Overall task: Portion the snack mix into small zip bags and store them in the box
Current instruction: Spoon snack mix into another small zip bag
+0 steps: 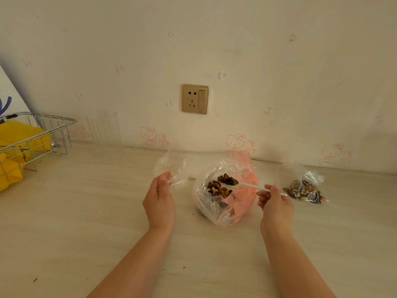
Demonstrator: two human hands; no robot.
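At the far left of the table (86, 211) stands a wire basket (32, 138) with something yellow (19, 143) inside it. Behind it, against the wall, sits a clear ribbed container (104, 130). A gold wall socket (195, 99) is mounted higher up, near the middle of the wall.

The left hand (160, 197) hovers above the table, its fingers curled round the lower edge of a small clear bag (171, 168), which stands up from the fingertips and looks empty. Just to the right of that hand lies the big open bag (223, 190), clear with pink print, holding the snack mix (219, 189) of nuts and dark dried fruit. A white plastic spoon (247, 186) reaches into this bag from the right, its bowl loaded with mix and raised over the pile. The right hand (276, 203) pinches the spoon's handle between thumb and fingers, just outside the big bag's right edge.

Further right, apart from the hand, a filled small bag (305, 190) lies on the table near the wall, its top loose and upright.
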